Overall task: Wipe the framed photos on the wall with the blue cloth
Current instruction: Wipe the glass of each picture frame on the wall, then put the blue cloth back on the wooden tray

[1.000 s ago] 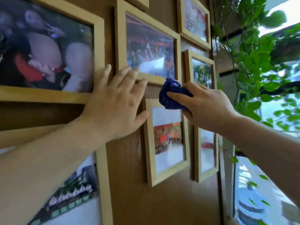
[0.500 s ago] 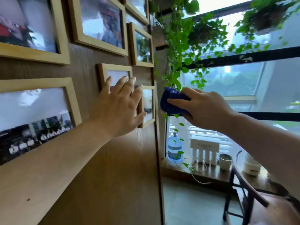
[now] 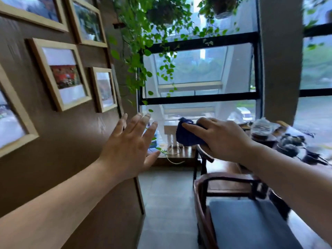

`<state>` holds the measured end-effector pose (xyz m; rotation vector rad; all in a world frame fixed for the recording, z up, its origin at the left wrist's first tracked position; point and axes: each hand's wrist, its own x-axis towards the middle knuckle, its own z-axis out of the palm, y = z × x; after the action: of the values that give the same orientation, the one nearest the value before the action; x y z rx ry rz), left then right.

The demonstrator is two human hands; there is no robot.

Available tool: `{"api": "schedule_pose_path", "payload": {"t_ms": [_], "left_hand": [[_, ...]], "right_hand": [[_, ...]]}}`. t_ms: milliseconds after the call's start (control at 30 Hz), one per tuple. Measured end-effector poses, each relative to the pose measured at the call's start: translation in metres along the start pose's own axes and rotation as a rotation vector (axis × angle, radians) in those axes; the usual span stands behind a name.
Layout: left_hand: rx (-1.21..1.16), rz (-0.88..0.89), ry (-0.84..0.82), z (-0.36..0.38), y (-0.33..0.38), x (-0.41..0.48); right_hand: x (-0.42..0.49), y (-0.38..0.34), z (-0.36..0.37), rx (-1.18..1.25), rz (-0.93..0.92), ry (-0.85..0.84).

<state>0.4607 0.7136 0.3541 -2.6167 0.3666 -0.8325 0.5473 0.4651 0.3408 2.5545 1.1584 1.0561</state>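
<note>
Several light-wood framed photos hang on the brown wooden wall (image 3: 59, 137) at the left: one with a red picture (image 3: 61, 73), a smaller one (image 3: 104, 88) to its right, another above (image 3: 88, 22). My left hand (image 3: 129, 148) is open with fingers spread, off the wall and below the frames near the wall's right edge. My right hand (image 3: 219, 139) is away from the wall, in front of the window, gripping the bunched blue cloth (image 3: 186, 133). The cloth touches no frame.
Trailing green plants (image 3: 143, 36) hang by the big black-framed window (image 3: 199, 97). A dark wooden chair with a blue cushion (image 3: 251, 223) stands at the lower right. A table with dark tea ware (image 3: 291, 142) is at the right. Grey tiled floor (image 3: 165, 203) lies between wall and chair.
The view has swung right, away from the wall toward the window. Both hands have come off the frames; the left lifted from the wall, the right carried the cloth away and downward.
</note>
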Motion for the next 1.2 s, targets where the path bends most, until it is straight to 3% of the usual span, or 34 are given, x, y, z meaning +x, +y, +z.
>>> {"api": "schedule_pose_path", "payload": {"t_ms": [667,1200], "left_hand": [[-0.357,0.428,0.022,-0.064,0.116,-0.130],[-0.549,0.660,0.066,-0.171,0.309,-0.212]], "right_hand": [[-0.211,-0.162,-0.162,-0.048,0.410,-0.318],[-0.437,-0.218,-0.299,-0.047,0.699,-0.490]]}}
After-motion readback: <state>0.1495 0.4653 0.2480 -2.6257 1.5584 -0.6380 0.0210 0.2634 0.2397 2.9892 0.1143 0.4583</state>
